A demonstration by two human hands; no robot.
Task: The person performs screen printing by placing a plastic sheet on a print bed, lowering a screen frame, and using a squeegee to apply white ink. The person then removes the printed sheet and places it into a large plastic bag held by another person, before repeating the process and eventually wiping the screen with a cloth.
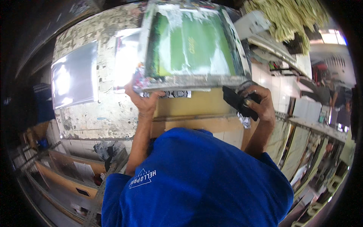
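A screen printing frame with a green mesh smeared with white ink is in front of me. My left hand grips its near left corner, the thumb lying along the near edge. A strip with dark round prints shows beneath that edge, beside the thumb. At the frame's near right corner, my right hand is closed around a limp black piece that looks like cloth. A shiny silvery scrap hangs below it. Some of the right fingers are hidden by the black piece.
Clear plastic sheets lie on the ink-stained table at left. A yellowish board sits under the frame. Yellow cloths are heaped at the far right. Racks with wooden panels stand at lower left; another person is at right.
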